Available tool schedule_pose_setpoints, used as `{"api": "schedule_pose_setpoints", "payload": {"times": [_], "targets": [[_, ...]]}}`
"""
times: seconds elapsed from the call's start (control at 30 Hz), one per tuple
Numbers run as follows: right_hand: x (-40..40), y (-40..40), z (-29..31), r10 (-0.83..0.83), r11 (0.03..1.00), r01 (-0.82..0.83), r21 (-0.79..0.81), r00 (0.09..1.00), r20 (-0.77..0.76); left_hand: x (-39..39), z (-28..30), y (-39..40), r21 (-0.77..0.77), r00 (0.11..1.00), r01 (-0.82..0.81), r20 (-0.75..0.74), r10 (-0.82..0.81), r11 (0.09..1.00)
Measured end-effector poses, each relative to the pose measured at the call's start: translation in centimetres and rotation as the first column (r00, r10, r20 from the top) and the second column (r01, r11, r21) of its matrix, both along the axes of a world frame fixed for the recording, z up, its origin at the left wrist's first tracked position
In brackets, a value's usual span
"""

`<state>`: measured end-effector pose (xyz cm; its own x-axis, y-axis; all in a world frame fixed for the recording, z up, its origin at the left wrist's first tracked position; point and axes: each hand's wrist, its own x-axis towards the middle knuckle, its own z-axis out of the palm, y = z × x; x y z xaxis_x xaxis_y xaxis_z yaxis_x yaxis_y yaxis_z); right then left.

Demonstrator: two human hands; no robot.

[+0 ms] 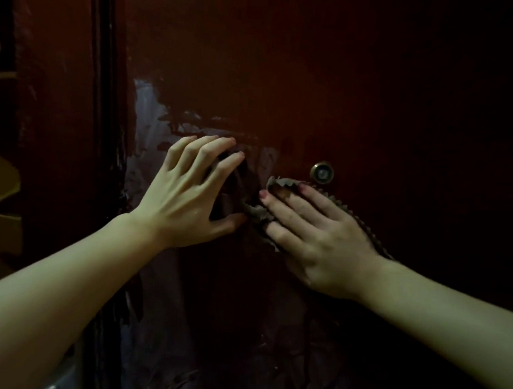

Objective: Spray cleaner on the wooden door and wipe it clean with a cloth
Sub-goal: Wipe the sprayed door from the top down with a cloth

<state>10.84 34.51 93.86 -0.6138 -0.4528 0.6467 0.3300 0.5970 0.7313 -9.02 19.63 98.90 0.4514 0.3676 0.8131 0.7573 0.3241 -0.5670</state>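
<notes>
Dim red wooden door (348,79): right hand (316,232) flat on cloth (283,184), left hand (188,189) spread bare; scalloped edge may snag the peephole (322,172).

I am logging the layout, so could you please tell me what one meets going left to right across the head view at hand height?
Door frame → left hand → right hand pressing the cloth against the door; the peephole sits just above that hand.
</notes>
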Motion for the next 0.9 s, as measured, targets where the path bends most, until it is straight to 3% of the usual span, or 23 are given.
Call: {"api": "schedule_pose_setpoints", "payload": {"times": [0.17, 0.23, 0.47, 0.73, 0.9], "targets": [[-1.4, -0.6, 6.0, -0.067, 0.996, 0.046, -0.083, 0.962, -0.266, -1.1, 0.0, -1.1, 0.028, 0.999, -0.042, 0.031, 0.041, 0.999], [-2.2, -1.0, 6.3, -0.07, 0.992, 0.034, -0.124, 0.95, -0.305, -1.6, 0.1, -1.3, 0.04, 0.997, -0.059, 0.044, 0.057, 0.997], [-2.8, -1.5, 1.1, 0.022, 1.0, -0.023, 0.022, 1.0, 0.02, -2.2, 0.1, -1.3, 0.048, 0.996, -0.086, 0.044, 0.084, 0.995], [-5.7, -3.3, 8.1, -0.064, 0.993, 0.04, -0.111, 0.975, -0.214, -3.7, 0.2, -2.5, 0.102, 0.991, -0.126, 0.065, 0.12, 0.987], [-7.3, -3.9, 3.6, -0.004, 0.999, -0.002, -0.049, 0.994, -0.11, -5.2, 0.5, -3.3, 0.086, 0.993, -0.113, 0.045, 0.11, 0.99]]}}
